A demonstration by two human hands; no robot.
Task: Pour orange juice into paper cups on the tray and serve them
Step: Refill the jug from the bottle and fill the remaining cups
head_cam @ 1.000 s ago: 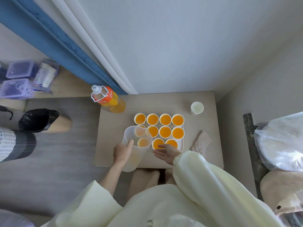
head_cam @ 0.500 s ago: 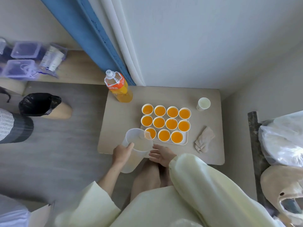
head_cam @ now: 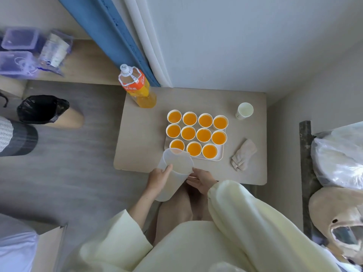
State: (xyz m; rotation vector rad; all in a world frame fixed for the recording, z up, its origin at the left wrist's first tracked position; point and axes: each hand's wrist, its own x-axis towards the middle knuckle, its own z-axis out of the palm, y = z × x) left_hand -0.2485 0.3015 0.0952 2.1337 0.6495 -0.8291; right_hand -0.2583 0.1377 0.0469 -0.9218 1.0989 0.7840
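A white tray (head_cam: 221, 155) on the low table holds several paper cups (head_cam: 203, 134) filled with orange juice. My left hand (head_cam: 158, 176) grips a translucent plastic pitcher (head_cam: 177, 166), upright at the table's front edge, just in front of the tray; it looks almost empty. My right hand (head_cam: 200, 178) rests open beside the pitcher, fingers relaxed and touching its right side. An orange juice bottle (head_cam: 137, 87) stands capped at the table's back left corner.
An empty paper cup (head_cam: 244, 110) stands at the table's back right. A crumpled beige cloth (head_cam: 243, 155) lies right of the tray. A black-lined bin (head_cam: 42, 108) sits on the floor at left. Plastic bags (head_cam: 337, 154) fill the right side.
The pitcher has come back from over the cups to the table's front edge and stands upright. My right hand has left the tray's front edge and now sits beside the pitcher.
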